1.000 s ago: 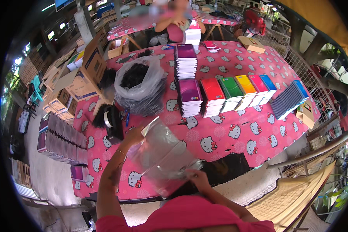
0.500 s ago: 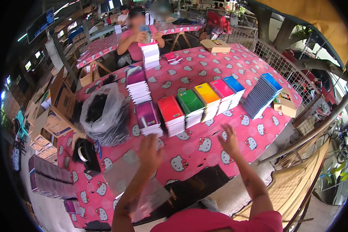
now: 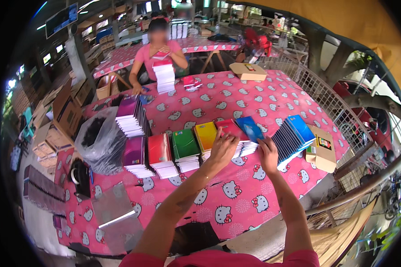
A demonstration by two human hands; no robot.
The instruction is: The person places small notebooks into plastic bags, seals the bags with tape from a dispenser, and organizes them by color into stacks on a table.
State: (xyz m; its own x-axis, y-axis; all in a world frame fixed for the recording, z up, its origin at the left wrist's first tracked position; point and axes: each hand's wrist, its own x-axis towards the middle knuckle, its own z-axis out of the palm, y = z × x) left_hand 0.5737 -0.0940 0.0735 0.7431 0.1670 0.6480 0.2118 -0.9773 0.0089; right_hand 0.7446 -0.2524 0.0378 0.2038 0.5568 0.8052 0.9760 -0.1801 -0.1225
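A row of spiral notebook stacks crosses the table: purple (image 3: pixel 134 149), red (image 3: pixel 160 149), green (image 3: pixel 185 143), yellow (image 3: pixel 205 134) and pink (image 3: pixel 229 127). My left hand (image 3: pixel 223 149) rests over the near part of the pink stack, fingers apart on the top cover. With fingers and thumb my right hand (image 3: pixel 268 155) pinches the near edge of a blue notebook (image 3: pixel 249 128), which tilts up over its stack beside the pink one. Right of it leans a longer stack of blue notebooks (image 3: pixel 297 133). What lies under my left palm is hidden.
Another purple stack (image 3: pixel 130 111) and a plastic bag of black material (image 3: pixel 100 142) stand at the left. A tape dispenser (image 3: pixel 79 178), clear sheets (image 3: pixel 116 209) and an opened carton (image 3: pixel 321 149) lie around. Across the table, a person sits behind a white-edged stack (image 3: pixel 164 78).
Both hands have moved from above the near tabletop to the notebooks. My right hand has taken hold of a blue notebook and tilted it up. The view has swung rightward.
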